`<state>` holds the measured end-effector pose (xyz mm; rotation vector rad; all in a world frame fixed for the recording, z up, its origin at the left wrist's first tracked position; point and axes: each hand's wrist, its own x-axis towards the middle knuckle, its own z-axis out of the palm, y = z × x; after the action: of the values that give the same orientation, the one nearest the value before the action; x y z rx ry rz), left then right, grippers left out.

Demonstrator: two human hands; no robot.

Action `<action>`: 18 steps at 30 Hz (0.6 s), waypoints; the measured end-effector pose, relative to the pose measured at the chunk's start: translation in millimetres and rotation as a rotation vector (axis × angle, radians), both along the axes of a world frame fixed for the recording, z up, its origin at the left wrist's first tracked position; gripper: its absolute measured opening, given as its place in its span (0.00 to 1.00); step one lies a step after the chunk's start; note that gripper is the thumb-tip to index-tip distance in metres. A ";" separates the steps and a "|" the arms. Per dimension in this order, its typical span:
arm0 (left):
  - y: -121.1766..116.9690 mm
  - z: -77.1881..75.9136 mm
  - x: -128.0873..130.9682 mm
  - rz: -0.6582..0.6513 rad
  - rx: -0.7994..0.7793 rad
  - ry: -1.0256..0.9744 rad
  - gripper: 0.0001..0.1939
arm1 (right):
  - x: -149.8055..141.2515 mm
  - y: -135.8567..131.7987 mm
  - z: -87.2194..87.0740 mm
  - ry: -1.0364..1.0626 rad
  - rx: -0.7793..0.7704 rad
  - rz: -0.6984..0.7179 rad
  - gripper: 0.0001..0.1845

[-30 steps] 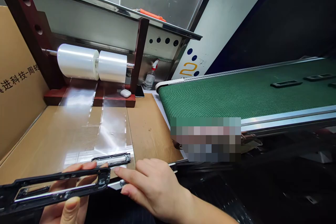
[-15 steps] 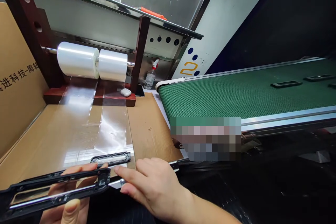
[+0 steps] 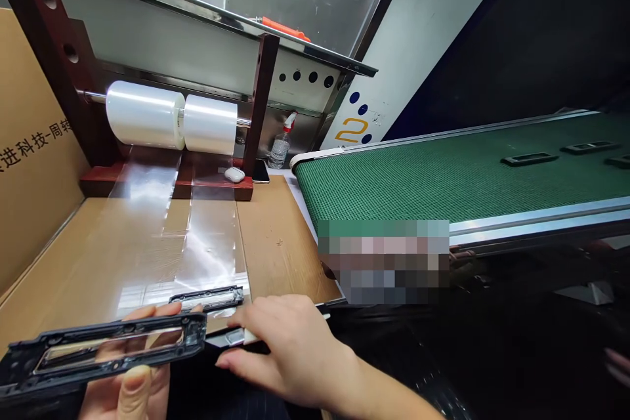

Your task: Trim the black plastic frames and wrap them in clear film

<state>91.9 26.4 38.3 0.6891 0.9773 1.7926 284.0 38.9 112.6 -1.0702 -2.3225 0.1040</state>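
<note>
Lying across left hand (image 3: 128, 386): black frame (image 3: 105, 352).

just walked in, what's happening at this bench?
A person's left hand holds a long black plastic frame with a slot-shaped opening just above the near edge of the cardboard-covered bench. The right hand rests fingertips at the end of clear film drawn from two white rolls on a dark red stand. A second, smaller black frame lies on that film. More black frames sit on the green conveyor belt.
</note>
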 end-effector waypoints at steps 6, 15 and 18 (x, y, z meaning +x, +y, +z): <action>-1.7 12.7 3.4 -0.005 0.030 -0.063 0.20 | 0.8 1.2 6.4 -0.083 -0.124 -0.003 0.12; -3.3 13.3 1.4 -0.027 -0.034 -0.153 0.17 | -12.8 4.6 -9.4 0.195 0.029 -0.012 0.10; -1.9 9.0 -1.3 -0.043 -0.004 -0.100 0.17 | -14.6 3.3 -2.6 0.319 -0.101 0.010 0.08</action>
<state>90.6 24.5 47.3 0.6079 0.8923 1.7694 269.3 42.2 110.1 -1.0086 -2.0530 0.3725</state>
